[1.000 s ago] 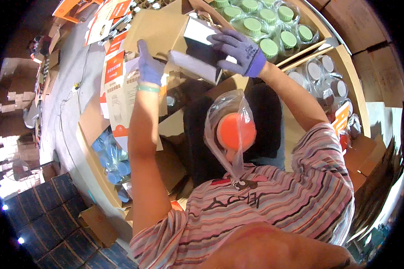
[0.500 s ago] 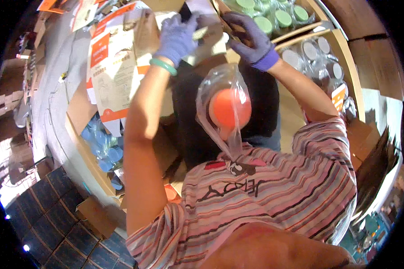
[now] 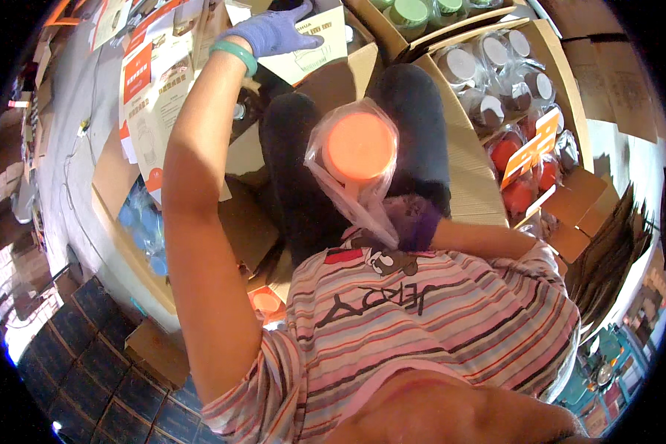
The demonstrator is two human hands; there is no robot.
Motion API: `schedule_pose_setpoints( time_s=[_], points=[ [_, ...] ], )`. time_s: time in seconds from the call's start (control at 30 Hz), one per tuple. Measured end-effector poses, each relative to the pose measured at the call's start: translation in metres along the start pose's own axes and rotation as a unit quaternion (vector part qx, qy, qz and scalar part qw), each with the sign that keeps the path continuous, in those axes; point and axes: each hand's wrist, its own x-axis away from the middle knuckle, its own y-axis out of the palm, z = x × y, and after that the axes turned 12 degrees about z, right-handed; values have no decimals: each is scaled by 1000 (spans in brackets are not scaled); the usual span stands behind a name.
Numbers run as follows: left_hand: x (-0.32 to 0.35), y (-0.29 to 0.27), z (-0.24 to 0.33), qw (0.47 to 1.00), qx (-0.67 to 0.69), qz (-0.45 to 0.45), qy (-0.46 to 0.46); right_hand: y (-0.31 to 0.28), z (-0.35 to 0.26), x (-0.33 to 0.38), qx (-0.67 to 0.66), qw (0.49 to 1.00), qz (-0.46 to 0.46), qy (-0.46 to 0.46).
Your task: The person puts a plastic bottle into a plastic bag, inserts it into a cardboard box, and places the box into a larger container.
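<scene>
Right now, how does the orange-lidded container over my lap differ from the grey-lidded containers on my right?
The orange-lidded container is alone over your lap; the grey-lidded containers are grouped in a carton. Your right hand is at the orange one's plastic bag; no hand touches the grey ones. Both have round lids and clear wrapping.

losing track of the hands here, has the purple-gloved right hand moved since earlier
Yes: the purple-gloved right hand has moved toward the striped shirt, away from the round green jar lids, and is now beside the clear plastic bag.
</scene>
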Motion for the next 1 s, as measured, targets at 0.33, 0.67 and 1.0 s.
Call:
schedule_pose_setpoints(
  time_s=[0.33,0.67,1.0],
  points=[
    [0,-11,14,996,44,-54,-50,76,24,-35,-41,993,110,-13],
    [5,12,7,990,-25,140,-10,54,24,-45,-355,803,446,176],
    [44,7,19,965,-38,251,72,-219,-36,-76,-170,662,696,-218]
  ],
)
